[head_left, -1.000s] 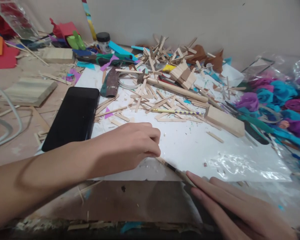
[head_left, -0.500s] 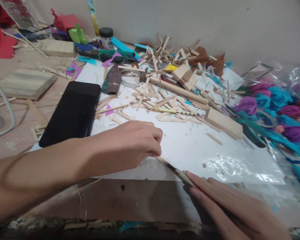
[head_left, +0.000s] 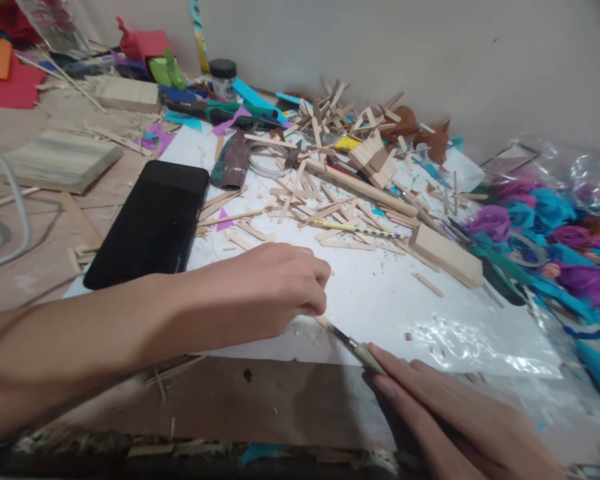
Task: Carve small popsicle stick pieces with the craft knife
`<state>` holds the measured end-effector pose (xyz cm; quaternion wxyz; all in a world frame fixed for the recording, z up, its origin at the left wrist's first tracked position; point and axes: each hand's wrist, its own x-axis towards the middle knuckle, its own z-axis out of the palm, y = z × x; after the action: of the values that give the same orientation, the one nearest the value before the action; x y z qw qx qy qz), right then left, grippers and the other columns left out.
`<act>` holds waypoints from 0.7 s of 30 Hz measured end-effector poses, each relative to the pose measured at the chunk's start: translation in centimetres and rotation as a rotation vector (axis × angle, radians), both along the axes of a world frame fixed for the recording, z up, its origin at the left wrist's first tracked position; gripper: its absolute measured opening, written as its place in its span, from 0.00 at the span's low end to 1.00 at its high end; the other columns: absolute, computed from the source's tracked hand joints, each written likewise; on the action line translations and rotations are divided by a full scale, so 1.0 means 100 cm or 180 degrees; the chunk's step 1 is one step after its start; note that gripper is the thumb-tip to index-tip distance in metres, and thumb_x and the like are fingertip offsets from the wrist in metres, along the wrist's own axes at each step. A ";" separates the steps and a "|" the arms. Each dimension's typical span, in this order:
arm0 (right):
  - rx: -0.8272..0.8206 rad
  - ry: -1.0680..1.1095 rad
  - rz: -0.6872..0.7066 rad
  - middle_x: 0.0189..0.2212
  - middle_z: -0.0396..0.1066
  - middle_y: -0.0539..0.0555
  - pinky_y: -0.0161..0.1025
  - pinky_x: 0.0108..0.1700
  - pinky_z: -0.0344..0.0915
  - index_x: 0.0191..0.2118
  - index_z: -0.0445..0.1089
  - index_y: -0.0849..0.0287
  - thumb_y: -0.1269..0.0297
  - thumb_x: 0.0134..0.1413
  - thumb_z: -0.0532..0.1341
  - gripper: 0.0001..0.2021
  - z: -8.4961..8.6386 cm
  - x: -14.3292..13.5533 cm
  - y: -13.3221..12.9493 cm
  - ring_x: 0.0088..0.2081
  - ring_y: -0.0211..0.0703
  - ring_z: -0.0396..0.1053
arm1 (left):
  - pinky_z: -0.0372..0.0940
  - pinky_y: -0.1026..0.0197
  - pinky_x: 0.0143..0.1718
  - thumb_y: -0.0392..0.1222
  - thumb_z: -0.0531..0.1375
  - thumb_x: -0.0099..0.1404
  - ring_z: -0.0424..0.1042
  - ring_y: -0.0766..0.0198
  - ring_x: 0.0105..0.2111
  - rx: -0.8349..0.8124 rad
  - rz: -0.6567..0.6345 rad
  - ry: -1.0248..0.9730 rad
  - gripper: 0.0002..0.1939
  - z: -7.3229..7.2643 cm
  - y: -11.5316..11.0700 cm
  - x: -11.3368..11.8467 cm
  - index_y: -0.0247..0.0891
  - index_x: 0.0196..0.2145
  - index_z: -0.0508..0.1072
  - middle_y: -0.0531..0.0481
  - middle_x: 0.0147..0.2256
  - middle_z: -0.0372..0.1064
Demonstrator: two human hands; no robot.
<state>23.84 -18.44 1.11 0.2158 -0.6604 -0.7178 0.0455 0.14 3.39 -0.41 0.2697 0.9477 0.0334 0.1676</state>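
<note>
My left hand (head_left: 285,287) is closed over the white sheet (head_left: 370,287), pinching a small wooden stick (head_left: 323,321) whose tip sticks out below the fingers. My right hand (head_left: 445,407) grips the pale handle of a craft knife (head_left: 363,353) at the lower right. The knife's dark metal end points up and left and meets the tip of the stick. Most of the stick is hidden under my left hand. Just behind my left forearm lies a black phone (head_left: 150,223).
Many craft sticks (head_left: 300,193) are scattered behind the hands, with a patterned pencil (head_left: 355,228) and a wooden block (head_left: 446,255). Green-handled scissors (head_left: 503,277) and coloured crepe paper (head_left: 545,207) lie right. A wooden board (head_left: 65,160) and white cable (head_left: 23,213) are left.
The view has shifted slightly, so the background sits a little differently. Both hands keep nearly the same pose, the knife still at the stick's tip.
</note>
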 end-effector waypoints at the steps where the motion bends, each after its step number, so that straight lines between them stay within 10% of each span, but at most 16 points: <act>1: -0.0091 0.0061 0.0097 0.45 0.90 0.51 0.36 0.40 0.87 0.59 0.87 0.41 0.64 0.71 0.66 0.17 0.000 0.001 -0.001 0.40 0.53 0.90 | 0.63 0.60 0.39 0.22 0.57 0.73 0.74 0.63 0.38 -0.0016 -0.0013 0.0001 0.18 0.000 0.000 0.000 0.39 0.34 0.83 0.50 0.37 0.78; 21: -0.0266 0.0001 0.0423 0.54 0.88 0.54 0.34 0.44 0.86 0.71 0.76 0.49 0.69 0.76 0.62 0.23 -0.007 0.002 -0.011 0.50 0.52 0.89 | 0.65 0.61 0.40 0.23 0.59 0.74 0.75 0.62 0.38 0.0009 0.0002 -0.0035 0.17 0.001 -0.001 0.000 0.39 0.34 0.83 0.51 0.37 0.78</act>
<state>24.09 -19.50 0.40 0.1846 -0.6197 -0.7575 0.0898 0.12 3.25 -0.36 0.2684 0.9471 0.0320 0.1729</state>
